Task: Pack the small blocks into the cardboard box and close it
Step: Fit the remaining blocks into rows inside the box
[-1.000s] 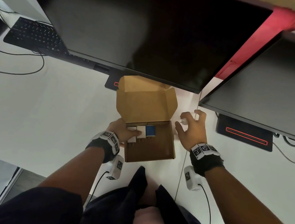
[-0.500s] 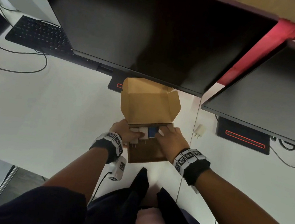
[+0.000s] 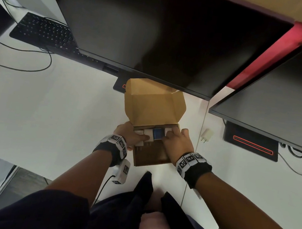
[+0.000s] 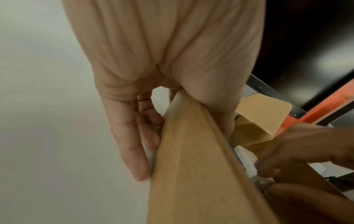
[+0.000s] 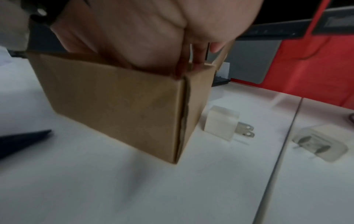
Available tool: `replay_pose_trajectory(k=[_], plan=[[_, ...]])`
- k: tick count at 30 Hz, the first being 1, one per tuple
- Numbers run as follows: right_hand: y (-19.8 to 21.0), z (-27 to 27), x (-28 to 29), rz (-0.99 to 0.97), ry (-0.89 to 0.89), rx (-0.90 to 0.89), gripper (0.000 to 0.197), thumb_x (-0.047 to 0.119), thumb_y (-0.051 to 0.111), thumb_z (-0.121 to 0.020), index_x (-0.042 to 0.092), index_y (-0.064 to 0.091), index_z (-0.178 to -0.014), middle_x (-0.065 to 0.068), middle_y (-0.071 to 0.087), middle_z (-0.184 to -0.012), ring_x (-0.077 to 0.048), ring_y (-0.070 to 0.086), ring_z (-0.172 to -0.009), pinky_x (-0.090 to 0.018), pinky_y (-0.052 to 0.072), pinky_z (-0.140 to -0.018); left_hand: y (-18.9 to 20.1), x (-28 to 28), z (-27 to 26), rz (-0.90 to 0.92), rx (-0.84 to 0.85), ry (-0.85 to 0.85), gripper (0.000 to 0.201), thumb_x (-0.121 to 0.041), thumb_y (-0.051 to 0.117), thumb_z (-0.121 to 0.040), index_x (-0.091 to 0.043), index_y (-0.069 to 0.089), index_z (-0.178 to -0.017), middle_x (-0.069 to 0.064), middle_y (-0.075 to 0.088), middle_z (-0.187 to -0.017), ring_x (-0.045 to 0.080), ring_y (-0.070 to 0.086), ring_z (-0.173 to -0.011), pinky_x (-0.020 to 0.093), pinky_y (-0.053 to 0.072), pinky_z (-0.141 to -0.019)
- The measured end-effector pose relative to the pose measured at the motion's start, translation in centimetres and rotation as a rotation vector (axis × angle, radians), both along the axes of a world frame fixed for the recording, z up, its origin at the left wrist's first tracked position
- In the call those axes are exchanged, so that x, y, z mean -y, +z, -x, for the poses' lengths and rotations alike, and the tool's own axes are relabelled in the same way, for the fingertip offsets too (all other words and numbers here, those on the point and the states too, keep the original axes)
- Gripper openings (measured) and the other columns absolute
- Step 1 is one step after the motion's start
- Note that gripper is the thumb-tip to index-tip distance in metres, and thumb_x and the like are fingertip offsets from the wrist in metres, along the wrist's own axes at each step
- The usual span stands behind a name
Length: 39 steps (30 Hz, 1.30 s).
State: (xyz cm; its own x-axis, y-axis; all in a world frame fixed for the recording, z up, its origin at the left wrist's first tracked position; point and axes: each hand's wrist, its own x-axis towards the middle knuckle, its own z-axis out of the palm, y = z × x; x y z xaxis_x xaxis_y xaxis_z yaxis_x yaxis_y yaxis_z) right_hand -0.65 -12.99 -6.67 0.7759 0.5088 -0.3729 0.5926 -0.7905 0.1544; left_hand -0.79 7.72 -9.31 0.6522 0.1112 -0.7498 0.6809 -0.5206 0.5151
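Observation:
The brown cardboard box (image 3: 152, 156) stands on the white desk with its lid (image 3: 153, 107) raised. Along its far wall runs a row of white blocks (image 3: 147, 133) and one blue block (image 3: 157, 133). My left hand (image 3: 133, 134) grips the box's left wall (image 4: 191, 166), fingers (image 4: 134, 144) outside and thumb over the rim on the white blocks. My right hand (image 3: 174, 137) reaches into the right end of the row and pinches a white block (image 4: 246, 157) there. Another white pronged block (image 3: 207, 135) lies on the desk right of the box (image 5: 114, 98).
A large dark monitor (image 3: 149, 26) overhangs the box lid, with a second monitor (image 3: 285, 94) at right. A black keyboard (image 3: 41, 31) and cables sit far left. A seam (image 3: 199, 140) between desk panels runs right of the box. My dark clothing (image 3: 140, 200) is at the near edge.
My right hand left the desk at the right and carried a white block into the box's right end. The left hand stayed on the box's left wall.

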Motion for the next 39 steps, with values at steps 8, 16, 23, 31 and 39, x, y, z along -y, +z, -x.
replay_pose_trajectory(k=[8,16,23,31,39], plan=[[0.5,0.7,5.9,-0.609,-0.36,0.143,0.025,0.013,0.063,-0.089,0.016,0.066,-0.113,-0.009,0.062,-0.119,-0.032,0.051,-0.109,-0.046,0.045,-0.09,0.7,0.2,0.1,-0.016,0.001,0.006,0.052,-0.049,0.086,-0.074,-0.029,0.062,-0.116,-0.006,0.071,-0.092,0.027,0.077,-0.088,0.047,0.069,-0.074],[-2.1,2.8,10.7,-0.507,-0.697,-0.26,0.054,0.025,0.068,-0.086,0.021,0.052,-0.138,-0.007,0.05,-0.14,-0.029,0.046,-0.131,-0.039,0.039,-0.107,1.0,0.4,0.1,-0.027,-0.003,0.015,0.054,-0.052,0.087,-0.072,-0.029,0.065,-0.116,-0.002,0.073,-0.098,0.022,0.076,-0.083,0.044,0.069,-0.071],[-3.0,2.9,9.5,-0.57,-0.662,-0.195,0.069,0.028,0.07,-0.088,0.03,0.036,-0.147,-0.008,0.036,-0.148,-0.033,0.05,-0.128,-0.039,0.044,-0.105,1.7,0.3,0.1,0.029,-0.045,0.068,0.046,-0.035,0.08,-0.076,-0.027,0.065,-0.119,0.005,0.073,-0.112,0.026,0.073,-0.096,0.046,0.069,-0.075],[-2.8,0.7,7.1,-0.517,-0.51,-0.176,0.038,0.01,0.062,-0.089,0.025,0.06,-0.124,-0.007,0.062,-0.112,-0.032,0.063,-0.101,-0.033,0.048,-0.083,1.8,-0.2,0.6,0.067,-0.05,0.038,0.042,-0.009,0.07,-0.085,-0.024,0.059,-0.123,0.009,0.072,-0.116,0.03,0.075,-0.098,0.052,0.068,-0.08],[0.6,1.8,7.0,-0.868,-0.523,0.076,0.034,0.009,0.06,-0.094,0.016,0.059,-0.128,-0.007,0.056,-0.13,-0.022,0.062,-0.102,-0.034,0.055,-0.09,1.8,-0.2,0.7,0.071,-0.04,0.064,0.032,-0.004,0.066,-0.088,-0.02,0.059,-0.115,0.006,0.067,-0.104,0.025,0.071,-0.087,0.055,0.067,-0.082]])
